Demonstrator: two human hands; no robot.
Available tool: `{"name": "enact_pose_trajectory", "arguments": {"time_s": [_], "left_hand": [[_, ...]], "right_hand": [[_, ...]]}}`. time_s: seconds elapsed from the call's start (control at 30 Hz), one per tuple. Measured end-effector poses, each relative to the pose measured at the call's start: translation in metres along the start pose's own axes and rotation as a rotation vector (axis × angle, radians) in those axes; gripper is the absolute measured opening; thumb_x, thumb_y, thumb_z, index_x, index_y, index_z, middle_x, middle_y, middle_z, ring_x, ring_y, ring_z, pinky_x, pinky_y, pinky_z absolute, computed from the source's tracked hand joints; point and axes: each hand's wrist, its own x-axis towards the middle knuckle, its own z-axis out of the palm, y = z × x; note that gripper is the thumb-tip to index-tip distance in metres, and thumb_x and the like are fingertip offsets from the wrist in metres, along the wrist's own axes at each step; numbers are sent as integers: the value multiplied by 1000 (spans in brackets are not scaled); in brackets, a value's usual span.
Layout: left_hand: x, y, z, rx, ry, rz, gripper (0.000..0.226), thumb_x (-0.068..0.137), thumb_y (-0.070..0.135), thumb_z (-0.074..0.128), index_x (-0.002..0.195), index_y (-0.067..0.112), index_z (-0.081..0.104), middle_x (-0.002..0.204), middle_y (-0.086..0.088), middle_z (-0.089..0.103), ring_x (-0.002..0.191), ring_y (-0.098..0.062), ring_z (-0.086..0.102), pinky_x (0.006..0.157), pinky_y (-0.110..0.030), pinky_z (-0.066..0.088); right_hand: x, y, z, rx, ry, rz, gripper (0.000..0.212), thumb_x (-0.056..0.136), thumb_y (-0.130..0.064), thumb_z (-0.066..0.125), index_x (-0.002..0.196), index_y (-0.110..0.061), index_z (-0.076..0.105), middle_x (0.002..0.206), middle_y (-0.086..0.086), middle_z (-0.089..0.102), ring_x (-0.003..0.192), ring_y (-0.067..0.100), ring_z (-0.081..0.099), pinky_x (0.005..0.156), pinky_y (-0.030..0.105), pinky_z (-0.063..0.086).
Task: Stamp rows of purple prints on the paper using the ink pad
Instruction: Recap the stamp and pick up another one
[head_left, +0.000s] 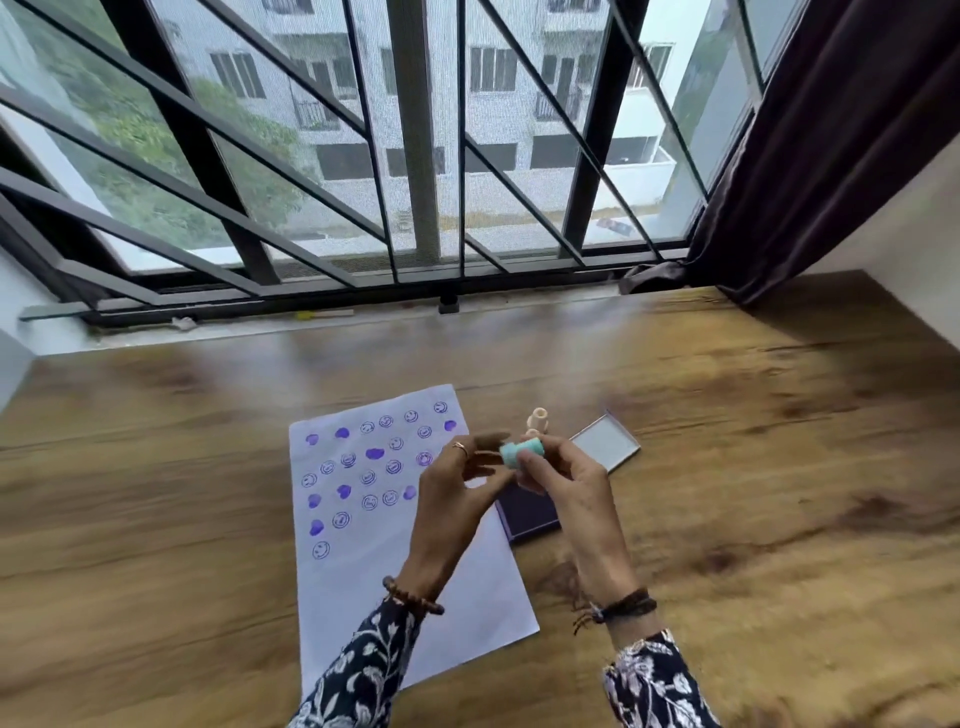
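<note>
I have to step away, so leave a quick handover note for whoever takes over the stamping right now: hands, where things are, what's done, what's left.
Left hand: fingers on the teal stamp, raised above the table.
Right hand: also on the teal stamp; it is held between both hands, clear of the paper.
A cream stamp shows just behind the hands; whether it stands on the table is unclear.
Ink pad: open, right of the paper, lid folded back.
Paper: upper part carries rows of purple smiley and solid prints.
Left: the lower half is blank; ink the stamp and continue the rows.

Home: curtain (831, 130), grilled window (415, 130)
</note>
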Motion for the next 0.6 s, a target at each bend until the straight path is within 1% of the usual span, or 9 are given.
{"name": "enact_pose_trajectory", "arguments": {"time_s": [0.07, 0.13, 0.2, 0.27, 0.33, 0.4, 0.47, 0.53, 0.6], "left_hand": [[-6, 6, 0, -158, 47, -88, 33, 69, 3, 76, 94, 22, 68, 92, -1, 72, 82, -8, 68, 73, -16, 53], [-11, 9, 1, -208, 89, -128, 30, 68, 3, 77, 91, 21, 70, 91, -6, 73, 84, -14, 69, 77, -25, 56], [-14, 12, 2, -189, 88, -113, 30, 67, 3, 77, 90, 21, 71, 90, -8, 73, 85, -17, 70, 79, -31, 57], [-17, 14, 1, -118, 51, -26, 32, 65, 4, 78, 91, 20, 71, 87, -5, 72, 83, -15, 69, 78, -30, 57], [-19, 15, 0, -65, 15, 60, 33, 64, 5, 79, 93, 18, 71, 83, 0, 69, 81, -13, 68, 77, -25, 57], [-23, 11, -3, -97, 33, 40, 32, 64, 6, 79, 91, 20, 71, 82, 4, 68, 80, -10, 67, 75, -18, 54], [-28, 3, -7, -142, 77, -36, 33, 63, 4, 79, 89, 23, 71, 83, 4, 70, 79, -7, 67, 73, -11, 51], [-34, -8, -11, -107, 83, -83, 36, 64, 3, 80, 91, 24, 69, 85, 3, 71, 79, -4, 66, 72, -9, 50], [-40, -18, -13, -31, 50, -93, 36, 64, 4, 80, 91, 24, 68, 85, 3, 70, 78, -5, 66, 72, -10, 51]], "right_hand": [[-6, -2, -2, 229, -57, 102, 14, 86, -13, 59, 97, -15, 68, 97, 7, 71, 82, 13, 69, 70, 21, 57], [-10, -2, 0, 307, -76, 155, 14, 87, -14, 57, 94, -15, 69, 94, 7, 70, 76, 10, 68, 66, 20, 56], [-14, -2, 2, 328, -59, 194, 17, 88, -20, 55, 92, -15, 71, 86, 5, 70, 70, 7, 66, 63, 18, 55], [-17, -2, 4, 354, -17, 234, 25, 85, -32, 56, 84, -16, 74, 70, -2, 70, 59, 4, 62, 55, 16, 53], [-17, -2, 4, 421, 32, 295, 29, 80, -38, 57, 78, -14, 73, 60, -3, 67, 50, 5, 59, 48, 16, 50], [-18, -1, 2, 521, 62, 376, 28, 80, -36, 58, 83, -10, 67, 55, 0, 63, 46, 7, 56, 45, 17, 50], [-18, 2, -3, 636, 70, 444, 25, 85, -30, 57, 84, -6, 63, 54, 2, 59, 44, 9, 55, 44, 18, 51], [-19, 3, -8, 729, 55, 471, 21, 88, -23, 54, 85, -4, 62, 56, 4, 61, 44, 10, 57, 45, 19, 53], [-21, 4, -14, 767, 26, 473, 17, 86, -17, 54, 86, -2, 63, 61, 8, 65, 47, 10, 61, 48, 18, 55]]}}
